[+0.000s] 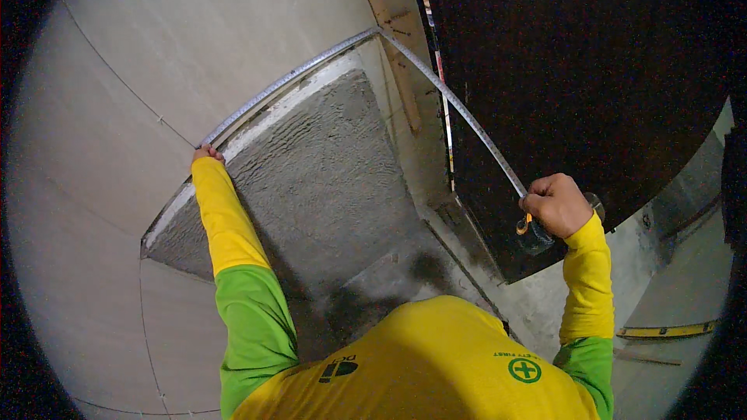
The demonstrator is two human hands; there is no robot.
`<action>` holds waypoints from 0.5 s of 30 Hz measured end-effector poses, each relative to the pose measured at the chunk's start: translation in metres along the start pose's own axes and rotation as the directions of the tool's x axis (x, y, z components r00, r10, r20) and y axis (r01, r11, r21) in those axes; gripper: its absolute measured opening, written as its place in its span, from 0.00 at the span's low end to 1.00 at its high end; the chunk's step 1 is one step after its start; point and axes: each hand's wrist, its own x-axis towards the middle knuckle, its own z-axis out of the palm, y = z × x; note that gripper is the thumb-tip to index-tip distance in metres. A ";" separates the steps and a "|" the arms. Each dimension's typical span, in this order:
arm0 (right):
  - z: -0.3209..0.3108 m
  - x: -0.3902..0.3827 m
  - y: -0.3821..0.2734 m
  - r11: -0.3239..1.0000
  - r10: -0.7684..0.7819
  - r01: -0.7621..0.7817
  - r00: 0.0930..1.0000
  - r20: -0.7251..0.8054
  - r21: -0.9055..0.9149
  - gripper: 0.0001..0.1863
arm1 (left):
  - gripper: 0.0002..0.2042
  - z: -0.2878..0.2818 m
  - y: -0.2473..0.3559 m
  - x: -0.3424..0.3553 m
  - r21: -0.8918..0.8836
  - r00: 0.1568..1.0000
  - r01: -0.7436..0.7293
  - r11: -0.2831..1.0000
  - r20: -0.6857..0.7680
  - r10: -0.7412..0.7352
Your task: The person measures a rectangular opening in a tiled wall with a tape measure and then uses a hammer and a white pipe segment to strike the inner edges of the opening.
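A metal tape measure blade runs along the top edge of a rough grey mortar wall section. At the far corner it bends and comes back toward my right side. My left hand is closed on the blade at the left, against the edge of the smooth wall. The dark tape measure case, with an orange part, sits in my right hand. That fist wraps round the case in front of a dark panel.
The large dark panel, apparently a door, stands on the right. Beside it is a pale frame with a wooden strip. Smooth grey wall fills the left. A yellow spirit level lies at the lower right.
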 end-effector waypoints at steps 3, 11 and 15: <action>-0.001 -0.001 -0.001 1.000 0.007 -0.007 1.000 0.002 0.010 0.14 | 0.08 -0.007 0.002 0.006 -0.024 1.000 -0.011 1.000 0.028 0.012; -0.001 0.003 0.002 1.000 0.026 -0.026 1.000 0.005 -0.009 0.14 | 0.08 0.002 -0.006 -0.003 0.011 1.000 -0.025 1.000 -0.005 0.025; -0.001 0.005 0.000 1.000 0.003 -0.003 1.000 0.012 0.014 0.14 | 0.08 -0.010 0.001 0.004 0.020 0.999 -0.038 0.999 0.019 0.038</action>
